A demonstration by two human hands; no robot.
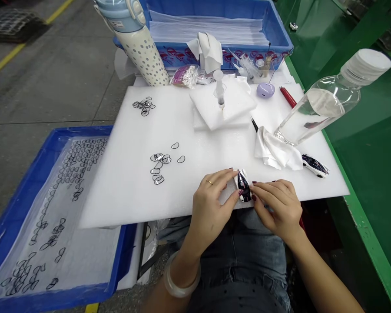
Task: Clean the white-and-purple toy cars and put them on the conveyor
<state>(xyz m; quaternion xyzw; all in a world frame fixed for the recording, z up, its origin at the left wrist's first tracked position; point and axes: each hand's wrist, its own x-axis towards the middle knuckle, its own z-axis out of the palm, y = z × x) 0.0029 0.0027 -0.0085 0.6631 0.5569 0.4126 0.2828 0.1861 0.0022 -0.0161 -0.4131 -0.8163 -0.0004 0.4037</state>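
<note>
Both hands meet at the near edge of the white foam sheet (189,130) on the bench, pinching 1 small toy car body (243,186) between them: the left hand (211,206) grips its left flank with thumb and fingers, the right hand (275,204) closes on its right flank. A slip looks likely, since the shell is glossy and sits right at the foam's edge, so it could drop into the lap. The tilted clear bottle (319,106) leans over a crumpled cloth (273,152) and might roll. What the fingertips do under the car is hidden, and the loose thin rings (159,167) are too small to make out
</note>
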